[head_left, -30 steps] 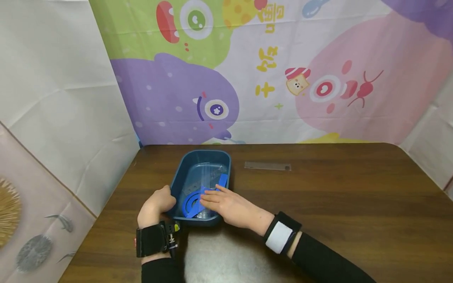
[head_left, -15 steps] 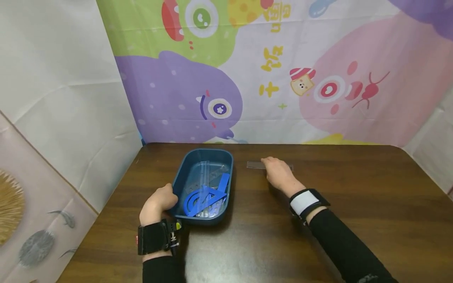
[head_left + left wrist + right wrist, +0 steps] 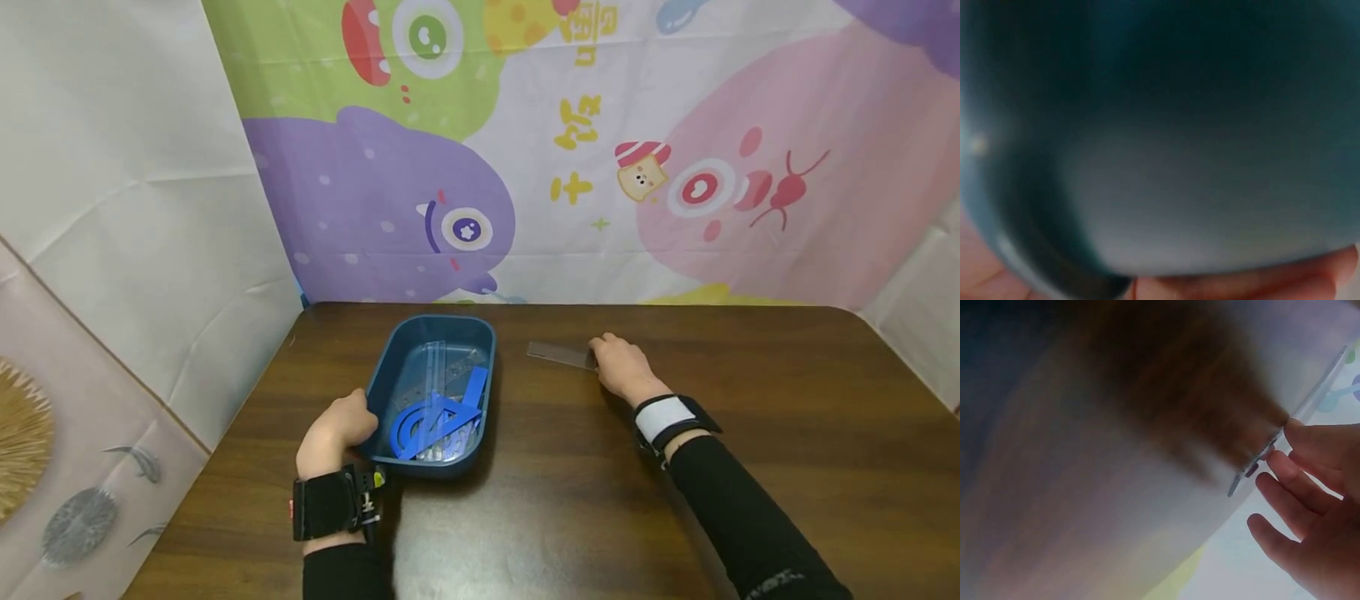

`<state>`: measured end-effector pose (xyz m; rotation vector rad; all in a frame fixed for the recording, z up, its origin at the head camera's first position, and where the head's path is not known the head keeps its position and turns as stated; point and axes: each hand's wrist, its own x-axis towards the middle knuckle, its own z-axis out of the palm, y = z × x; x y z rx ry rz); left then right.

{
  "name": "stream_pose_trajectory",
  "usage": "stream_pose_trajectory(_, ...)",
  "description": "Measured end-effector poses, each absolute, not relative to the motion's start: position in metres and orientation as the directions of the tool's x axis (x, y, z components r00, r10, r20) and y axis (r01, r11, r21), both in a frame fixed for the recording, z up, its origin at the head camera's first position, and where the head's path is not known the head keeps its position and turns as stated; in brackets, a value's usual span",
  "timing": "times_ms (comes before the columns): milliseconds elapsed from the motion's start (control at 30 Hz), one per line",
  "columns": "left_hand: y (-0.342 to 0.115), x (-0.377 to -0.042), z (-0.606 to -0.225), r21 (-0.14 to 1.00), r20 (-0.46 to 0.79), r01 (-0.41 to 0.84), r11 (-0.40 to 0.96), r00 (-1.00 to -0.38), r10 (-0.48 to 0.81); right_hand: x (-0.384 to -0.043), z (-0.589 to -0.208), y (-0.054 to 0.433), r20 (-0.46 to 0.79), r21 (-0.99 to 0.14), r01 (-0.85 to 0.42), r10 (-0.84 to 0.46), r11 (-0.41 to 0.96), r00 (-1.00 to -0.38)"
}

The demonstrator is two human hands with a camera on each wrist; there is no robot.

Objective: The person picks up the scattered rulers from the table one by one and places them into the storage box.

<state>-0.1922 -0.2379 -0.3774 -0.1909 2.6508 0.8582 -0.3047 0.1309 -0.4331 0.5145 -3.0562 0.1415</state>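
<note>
In the head view my left hand [image 3: 341,429] grips the left side of a dark blue plastic bin [image 3: 397,350]. The bin's wall [image 3: 1179,156] fills the left wrist view, with fingers [image 3: 1272,281] showing below it. Inside the bin lie a blue protractor [image 3: 401,432], a blue set square [image 3: 454,414], a clear ruler [image 3: 434,367] and other clear pieces that overlap. To the right of the bin, my right hand [image 3: 626,367] pinches the right end of another clear ruler [image 3: 557,355]. The right wrist view shows this ruler [image 3: 1319,390] nearly edge-on between thumb and fingers.
The bin stands on a brown wooden table [image 3: 787,433]. Behind the table's back edge hangs a cartoon-print cloth [image 3: 570,250]. A white sheet [image 3: 150,208] covers the left side.
My right hand has left the bin's contents, reached right to the clear ruler and taken its right end. The ruler has tilted and shifted slightly. My left hand keeps its grip on the bin.
</note>
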Motion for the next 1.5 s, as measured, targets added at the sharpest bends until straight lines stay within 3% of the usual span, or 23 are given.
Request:
stream_pose_trajectory(400,-0.241,-0.193,-0.376,0.529,-0.361,-0.221,0.819,-0.932,-0.018,-0.299,-0.432,0.124,0.038,0.03,-0.376,-0.377,0.926,-0.925)
stream_pose_trajectory(633,-0.241,-0.194,-0.377,0.536,-0.367,-0.228,0.813,-0.93,-0.018,-0.298,-0.439,0.118,0.142,0.095,-0.358,-0.369,0.929,-0.919)
stream_pose_trajectory(867,-0.24,-0.194,-0.377,0.568,-0.384,-0.258,0.781,-0.923,-0.026,-0.296,-0.434,0.115,0.171,0.001,-0.239,-0.235,0.971,-0.957)
stream_pose_trajectory(933,-0.24,-0.194,-0.377,0.57,-0.382,-0.256,0.781,-0.924,-0.025,-0.294,-0.431,0.112,0.25,-0.025,-0.234,-0.221,0.972,-0.943)
stream_pose_trajectory(1000,-0.241,-0.193,-0.377,0.571,-0.384,-0.259,0.779,-0.923,-0.025,-0.292,-0.427,0.107,0.403,-0.029,-0.287,-0.251,0.958,-0.88)
stream_pose_trajectory(1033,-0.241,-0.193,-0.377,0.573,-0.388,-0.262,0.777,-0.921,-0.025,-0.291,-0.425,0.103,0.494,-0.013,-0.337,-0.287,0.942,-0.821)
stream_pose_trajectory(1133,-0.241,-0.192,-0.376,0.566,-0.393,-0.264,0.781,-0.919,-0.026,-0.289,-0.417,0.084,0.709,0.114,-0.506,-0.427,0.855,-0.562)
stream_pose_trajectory(1200,-0.241,-0.192,-0.376,0.547,-0.382,-0.245,0.801,-0.924,-0.021,-0.287,-0.411,0.07,0.765,0.204,-0.596,-0.506,0.777,-0.398)
stream_pose_trajectory(1267,-0.241,-0.192,-0.377,0.538,-0.374,-0.228,0.812,-0.927,-0.013,-0.284,-0.408,0.057,0.77,0.282,-0.654,-0.572,0.702,-0.283)
stream_pose_trajectory(1367,-0.24,-0.193,-0.377,0.513,-0.356,-0.201,0.834,-0.934,-0.006,-0.28,-0.407,0.041,0.723,0.376,-0.701,-0.665,0.606,-0.187)
stream_pose_trajectory(1500,-0.239,-0.193,-0.377,0.517,-0.36,-0.207,0.83,-0.933,-0.009,-0.275,-0.409,0.026,0.616,0.467,-0.722,-0.774,0.511,-0.149)
